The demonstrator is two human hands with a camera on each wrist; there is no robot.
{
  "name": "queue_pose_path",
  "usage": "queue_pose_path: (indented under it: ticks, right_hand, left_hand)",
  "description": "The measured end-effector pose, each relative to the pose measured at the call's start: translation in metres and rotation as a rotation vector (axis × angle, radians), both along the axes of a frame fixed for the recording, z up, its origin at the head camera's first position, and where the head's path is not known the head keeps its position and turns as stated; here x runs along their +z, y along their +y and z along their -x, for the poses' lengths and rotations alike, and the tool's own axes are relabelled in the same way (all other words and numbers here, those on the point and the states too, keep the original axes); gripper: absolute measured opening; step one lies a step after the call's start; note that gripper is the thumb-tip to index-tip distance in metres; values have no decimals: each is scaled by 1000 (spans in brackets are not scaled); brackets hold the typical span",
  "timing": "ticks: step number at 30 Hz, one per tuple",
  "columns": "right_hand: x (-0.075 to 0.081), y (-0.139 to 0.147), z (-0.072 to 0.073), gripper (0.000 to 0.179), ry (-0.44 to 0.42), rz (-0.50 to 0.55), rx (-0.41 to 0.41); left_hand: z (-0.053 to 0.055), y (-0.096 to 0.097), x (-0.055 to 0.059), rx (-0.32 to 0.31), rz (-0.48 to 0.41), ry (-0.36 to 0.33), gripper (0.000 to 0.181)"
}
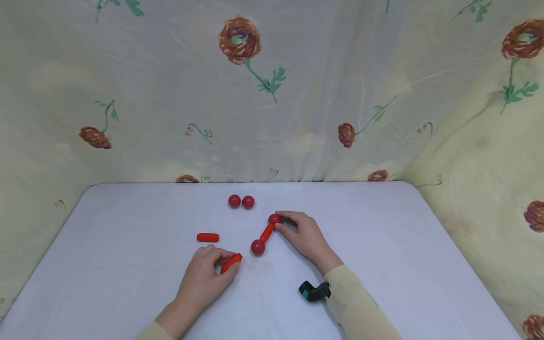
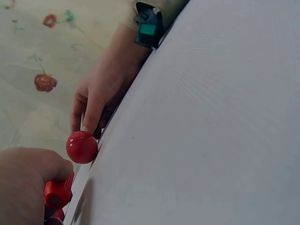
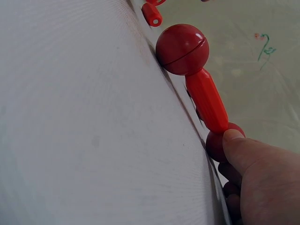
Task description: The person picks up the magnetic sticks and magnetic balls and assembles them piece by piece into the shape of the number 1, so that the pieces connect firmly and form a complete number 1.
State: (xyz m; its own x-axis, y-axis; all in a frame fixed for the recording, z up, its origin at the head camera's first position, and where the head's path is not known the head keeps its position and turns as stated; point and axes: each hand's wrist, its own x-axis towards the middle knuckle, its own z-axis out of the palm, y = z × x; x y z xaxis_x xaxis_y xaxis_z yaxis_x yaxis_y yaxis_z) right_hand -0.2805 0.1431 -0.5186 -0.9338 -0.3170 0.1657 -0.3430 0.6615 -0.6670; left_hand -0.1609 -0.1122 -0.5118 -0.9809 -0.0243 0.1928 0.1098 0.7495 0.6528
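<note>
Between thumb and fingers my left hand (image 1: 207,275) pinches a short red rod (image 1: 232,262), held close to the table. My right hand (image 1: 305,237) grips the far red ball (image 1: 274,219) of a joined piece: a red rod (image 1: 267,233) with a ball at either end. The near ball (image 1: 257,247) points toward the left hand and stands apart from the rod there. In the right wrist view the thumb lies on the gripped ball (image 3: 218,146), beside the faceted rod (image 3: 206,101). The end of the left hand's rod (image 2: 57,193) shows in the left wrist view.
Another red rod (image 1: 208,237) lies just beyond the left hand. Two loose red balls (image 1: 241,201) sit side by side farther back. A black strap device (image 1: 314,291) is at the right wrist. Flowered cloth (image 1: 297,118) hangs behind the white table (image 1: 127,212).
</note>
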Motion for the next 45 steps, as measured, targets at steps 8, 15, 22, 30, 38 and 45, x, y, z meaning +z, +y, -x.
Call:
queue_pose_path:
  ticks: [8, 15, 22, 30, 38, 45]
  right_hand:
    - [1, 0, -1, 39, 9, 18, 3]
    - [0, -1, -2, 39, 19, 13, -1]
    - [-1, -1, -1, 39, 27, 5, -4]
    - [-1, -3, 0, 39, 19, -2, -2]
    - [-1, -2, 0, 40, 22, -6, -4]
    - [-1, -1, 0, 40, 9, 0, -6]
  left_hand:
    - [0, 2, -1, -13, 1, 10, 27]
    - [0, 8, 1, -20, -13, 11, 25]
    - [0, 15, 2, -19, 3, 7, 24]
    - [1, 20, 2, -20, 23, 5, 27]
    - [5, 27, 3, -38, 21, 20, 28]
    - [6, 29, 1, -24, 26, 16, 28]
